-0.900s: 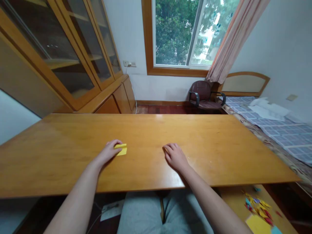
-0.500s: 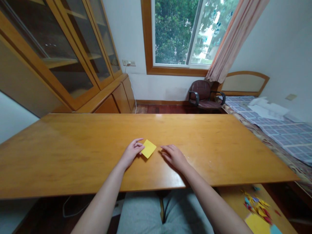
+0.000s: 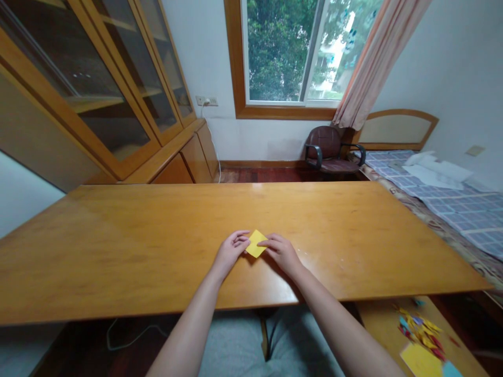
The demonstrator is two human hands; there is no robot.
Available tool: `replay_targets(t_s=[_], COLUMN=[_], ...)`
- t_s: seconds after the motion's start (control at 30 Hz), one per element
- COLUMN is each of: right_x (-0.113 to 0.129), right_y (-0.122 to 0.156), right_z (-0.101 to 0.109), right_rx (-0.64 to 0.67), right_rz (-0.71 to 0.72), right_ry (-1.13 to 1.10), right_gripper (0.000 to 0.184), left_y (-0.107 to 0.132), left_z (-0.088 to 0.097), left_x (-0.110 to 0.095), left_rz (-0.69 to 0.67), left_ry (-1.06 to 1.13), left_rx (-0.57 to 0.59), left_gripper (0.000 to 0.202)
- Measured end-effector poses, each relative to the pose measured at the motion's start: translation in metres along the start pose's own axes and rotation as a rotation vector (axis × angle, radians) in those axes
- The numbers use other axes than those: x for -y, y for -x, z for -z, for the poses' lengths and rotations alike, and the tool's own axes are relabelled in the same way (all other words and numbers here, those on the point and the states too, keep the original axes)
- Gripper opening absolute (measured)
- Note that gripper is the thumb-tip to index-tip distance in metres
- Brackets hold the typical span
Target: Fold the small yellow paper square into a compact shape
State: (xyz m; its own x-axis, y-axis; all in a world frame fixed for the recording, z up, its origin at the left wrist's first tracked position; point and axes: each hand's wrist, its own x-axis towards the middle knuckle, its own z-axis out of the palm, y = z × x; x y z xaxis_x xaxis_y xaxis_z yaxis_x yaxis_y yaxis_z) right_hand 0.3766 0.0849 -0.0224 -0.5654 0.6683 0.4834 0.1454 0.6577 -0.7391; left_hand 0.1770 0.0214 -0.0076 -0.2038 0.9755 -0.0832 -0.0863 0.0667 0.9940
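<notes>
Over the near middle part of the wooden table (image 3: 137, 246), the left hand (image 3: 232, 248) and the right hand (image 3: 281, 251) pinch a yellow paper square (image 3: 256, 244) between them — each gripping one side corner, thumb on top. The square sits turned like a diamond; low on the right, a side surface (image 3: 379, 324) bears a pile of colourful scraps (image 3: 422, 330) — yellow, red and blue — beside a larger yellow sheet (image 3: 420, 361).

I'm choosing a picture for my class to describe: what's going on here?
A person's left hand and right hand hold a yellow paper square by opposite corners, over the wooden table. At lower right, small colourful pieces and a yellow sheet lie on a lower surface.
</notes>
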Motion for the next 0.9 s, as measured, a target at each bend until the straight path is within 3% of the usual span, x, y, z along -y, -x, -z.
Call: replay_targets(t_s=[0.13, 0.27, 0.43, 0.57, 0.73, 0.9], right_x=[-0.001, 0.0, 0.006, 0.01, 0.01, 0.009], right_y=[0.002, 0.002, 0.0, -0.001, -0.002, -0.003], right_z=[0.003, 0.005, 0.004, 0.004, 0.007, 0.008], right_rx=[-0.072, -0.085, -0.036, 0.008, 0.02, -0.023], right_rz=[-0.097, -0.161, -0.175, -0.209, -0.227, -0.255], right_ry=[-0.06, -0.117, -0.233, -0.303, -0.277, -0.295], right_gripper=[0.026, 0.027, 0.019, 0.025, 0.018, 0.014], left_y=[0.014, 0.02, 0.018, 0.018, 0.019, 0.016], left_z=[0.004, 0.004, 0.002, 0.004, 0.004, 0.002], left_x=[0.002, 0.003, 0.005, 0.005, 0.004, 0.006], left_rz=[-0.053, -0.076, -0.154, -0.186, -0.204, -0.186], left_ry=[0.022, -0.103, -0.237, -0.299, -0.348, -0.246], left_rx=[0.042, 0.11, 0.017, -0.05, -0.061, -0.038], left_gripper=[0.044, 0.038, 0.026, 0.023, 0.021, 0.022])
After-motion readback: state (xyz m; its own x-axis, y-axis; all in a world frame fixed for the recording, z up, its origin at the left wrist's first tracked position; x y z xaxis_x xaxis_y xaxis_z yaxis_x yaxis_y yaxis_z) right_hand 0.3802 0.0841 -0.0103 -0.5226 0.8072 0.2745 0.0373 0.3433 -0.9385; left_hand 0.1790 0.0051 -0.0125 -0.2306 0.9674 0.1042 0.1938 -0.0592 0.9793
